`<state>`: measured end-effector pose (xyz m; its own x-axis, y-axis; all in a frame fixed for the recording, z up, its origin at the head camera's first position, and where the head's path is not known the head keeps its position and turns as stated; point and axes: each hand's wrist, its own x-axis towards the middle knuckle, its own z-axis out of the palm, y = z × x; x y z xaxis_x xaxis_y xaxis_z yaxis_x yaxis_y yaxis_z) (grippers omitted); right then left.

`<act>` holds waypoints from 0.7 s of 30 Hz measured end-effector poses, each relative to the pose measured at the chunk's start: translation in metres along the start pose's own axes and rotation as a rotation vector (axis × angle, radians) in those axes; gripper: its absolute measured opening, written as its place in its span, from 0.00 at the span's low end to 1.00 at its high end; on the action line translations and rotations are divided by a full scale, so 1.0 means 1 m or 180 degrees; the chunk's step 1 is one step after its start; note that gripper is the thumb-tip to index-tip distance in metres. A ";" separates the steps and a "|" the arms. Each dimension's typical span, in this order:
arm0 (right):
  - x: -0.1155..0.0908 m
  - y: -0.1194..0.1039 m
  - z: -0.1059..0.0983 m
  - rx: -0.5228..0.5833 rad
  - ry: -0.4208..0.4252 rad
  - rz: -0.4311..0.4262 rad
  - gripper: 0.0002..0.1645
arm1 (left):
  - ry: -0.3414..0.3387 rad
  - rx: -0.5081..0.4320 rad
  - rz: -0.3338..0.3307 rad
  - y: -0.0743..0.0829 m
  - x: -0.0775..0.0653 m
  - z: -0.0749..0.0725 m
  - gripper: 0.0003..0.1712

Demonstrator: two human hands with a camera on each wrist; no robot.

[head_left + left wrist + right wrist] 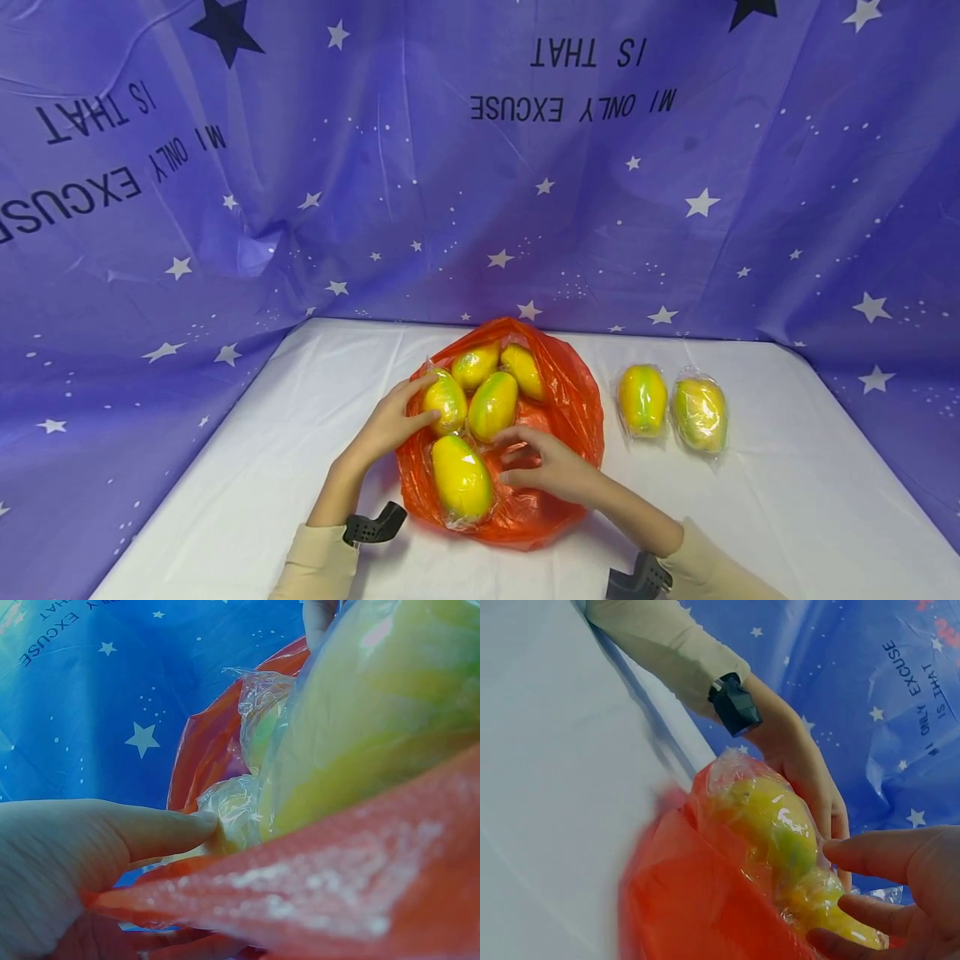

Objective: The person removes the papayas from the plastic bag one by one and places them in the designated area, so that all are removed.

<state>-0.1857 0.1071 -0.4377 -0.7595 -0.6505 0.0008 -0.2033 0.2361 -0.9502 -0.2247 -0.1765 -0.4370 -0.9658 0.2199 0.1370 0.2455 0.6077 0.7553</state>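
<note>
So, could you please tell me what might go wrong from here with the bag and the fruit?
The red bag looks thin and gapes wide; its rim might snag if the left hand, right beside it, pulls away. The nearest yellow fruit lies close to that rim and could roll out. Its shiny clear wrapping may slip if the right hand grips it.

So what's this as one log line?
left hand: touches clear-wrapped yellow-green oval fruit; right hand: over red plastic bag; bag: five fruits; right of bag: two more
</note>
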 end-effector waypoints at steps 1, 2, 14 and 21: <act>0.000 0.000 0.001 -0.0006 -0.0001 0.0015 0.26 | 0.0001 0.0001 0.0005 0.000 0.000 0.000 0.34; 0.000 0.000 0.002 -0.0013 -0.0002 0.0037 0.26 | -0.0002 0.0001 0.0006 0.000 0.000 0.000 0.34; 0.000 0.002 0.013 0.0542 -0.0086 0.0337 0.30 | 0.0022 -0.0003 0.0021 0.001 -0.001 0.000 0.34; 0.005 0.007 0.016 0.0599 -0.0125 0.0448 0.31 | 0.0026 0.0006 0.0017 0.002 -0.001 0.000 0.34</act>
<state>-0.1807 0.0939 -0.4494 -0.7467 -0.6492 -0.1446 0.0245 0.1903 -0.9814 -0.2233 -0.1758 -0.4357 -0.9651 0.2170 0.1464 0.2509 0.6079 0.7533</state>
